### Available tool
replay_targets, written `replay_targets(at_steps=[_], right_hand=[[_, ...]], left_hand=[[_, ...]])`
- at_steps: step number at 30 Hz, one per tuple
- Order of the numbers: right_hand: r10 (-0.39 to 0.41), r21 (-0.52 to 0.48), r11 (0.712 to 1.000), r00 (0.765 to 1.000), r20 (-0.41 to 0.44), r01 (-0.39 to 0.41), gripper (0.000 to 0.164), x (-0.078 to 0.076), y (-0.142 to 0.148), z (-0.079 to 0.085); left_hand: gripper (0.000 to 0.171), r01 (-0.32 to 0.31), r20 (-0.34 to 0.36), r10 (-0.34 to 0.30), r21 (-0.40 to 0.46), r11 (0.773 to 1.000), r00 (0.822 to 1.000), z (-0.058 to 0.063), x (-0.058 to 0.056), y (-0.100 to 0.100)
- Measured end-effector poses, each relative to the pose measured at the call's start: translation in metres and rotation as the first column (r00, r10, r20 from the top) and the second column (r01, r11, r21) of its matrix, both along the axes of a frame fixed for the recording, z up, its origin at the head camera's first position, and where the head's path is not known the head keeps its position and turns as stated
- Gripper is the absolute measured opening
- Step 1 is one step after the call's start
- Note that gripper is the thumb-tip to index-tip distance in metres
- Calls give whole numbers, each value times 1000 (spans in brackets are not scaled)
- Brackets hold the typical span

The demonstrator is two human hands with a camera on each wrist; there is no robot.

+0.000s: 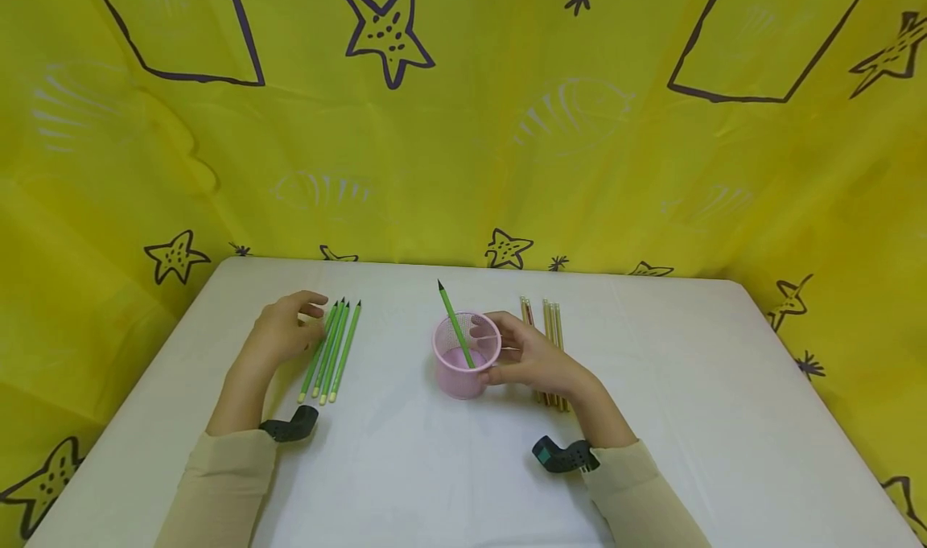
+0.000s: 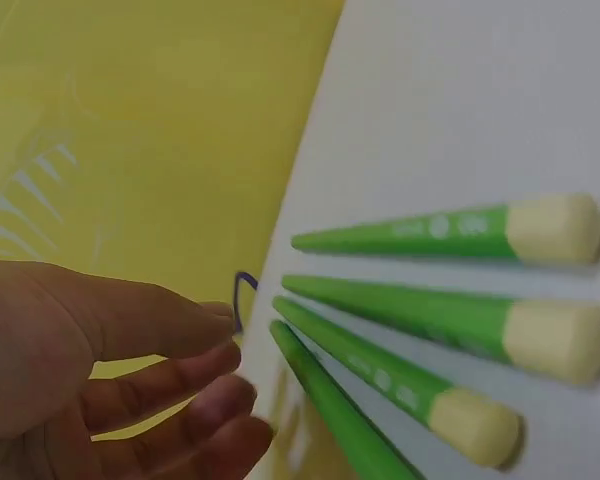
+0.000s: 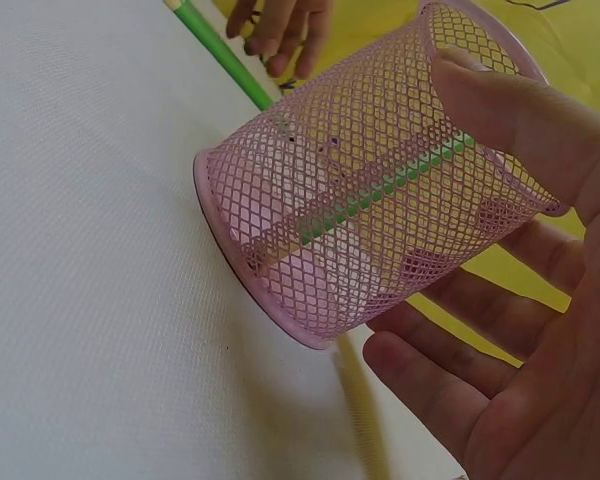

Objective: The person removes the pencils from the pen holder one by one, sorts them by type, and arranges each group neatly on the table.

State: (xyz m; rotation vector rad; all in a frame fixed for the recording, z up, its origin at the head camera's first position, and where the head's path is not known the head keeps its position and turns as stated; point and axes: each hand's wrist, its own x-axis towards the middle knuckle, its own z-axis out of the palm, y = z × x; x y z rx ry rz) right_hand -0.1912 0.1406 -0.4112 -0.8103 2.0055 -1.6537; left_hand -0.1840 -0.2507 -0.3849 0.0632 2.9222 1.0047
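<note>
My right hand (image 1: 537,361) grips a pink mesh pencil cup (image 1: 460,385), with the thumb on the near side of the rim and the fingers around its right side. One green pencil (image 1: 455,323) leans inside the cup, dark point upward. On the left, my left hand (image 1: 281,332) hovers beside a group of several green pencils (image 1: 347,350), its fingers loosely bent. Nothing shows between thumb and fingers in the left wrist view, where the pencils' cream ends (image 2: 557,228) point away from the hand.
Several gold pencils (image 1: 554,323) lie to the right of the cup, partly hidden by my right hand. Everything rests on a white-covered table (image 1: 405,467). A yellow curtain (image 1: 463,170) with starfish and fish drawings surrounds the back and sides.
</note>
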Motion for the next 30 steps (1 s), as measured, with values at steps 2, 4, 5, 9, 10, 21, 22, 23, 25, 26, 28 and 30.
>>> replay_targets(at_steps=[2, 4, 5, 9, 10, 21, 22, 23, 25, 26, 28, 30], right_hand=[[0, 3, 1000, 1000, -5, 0, 82, -1, 0, 0], [0, 8, 1000, 1000, -10, 1, 82, -1, 1, -1], [-1, 10, 1000, 1000, -13, 1, 82, -1, 1, -1], [-5, 13, 1000, 1000, -16, 5, 82, -1, 1, -1], [-5, 14, 1000, 1000, -16, 6, 82, -1, 1, -1], [-5, 9, 1000, 1000, -29, 5, 81, 1, 1, -1], [-4, 9, 1000, 1000, -28, 4, 81, 1, 1, -1], [-4, 9, 1000, 1000, -27, 4, 81, 1, 1, -1], [-6, 10, 1000, 1000, -22, 6, 81, 1, 1, 0], [-7, 11, 1000, 1000, -17, 7, 82, 2, 1, 0], [-1, 5, 1000, 1000, -22, 1, 81, 1, 1, 0], [5, 0, 1000, 1000, -23, -5, 80, 1, 1, 0]], left_hand=[[42, 16, -41, -15, 12, 1000, 999, 5, 2, 5], [39, 40, -84, -38, 33, 999, 996, 12, 5, 13], [37, 56, -104, -52, 43, 997, 993, 16, 6, 17], [33, 141, -175, -119, 114, 983, 977, 28, 11, 36], [33, 164, -189, -138, 133, 977, 972, 30, 12, 41], [34, 412, -286, -322, 356, 839, 903, 17, 21, 99], [35, 427, -295, -333, 360, 830, 895, 14, 21, 103], [37, 440, -300, -345, 357, 824, 889, 12, 21, 107], [39, 465, -308, -369, 349, 814, 877, 7, 22, 114], [41, 472, -306, -379, 342, 812, 873, 5, 23, 117], [43, 486, -302, -398, 326, 811, 866, 1, 24, 122], [45, 495, -291, -415, 312, 811, 862, -2, 25, 126]])
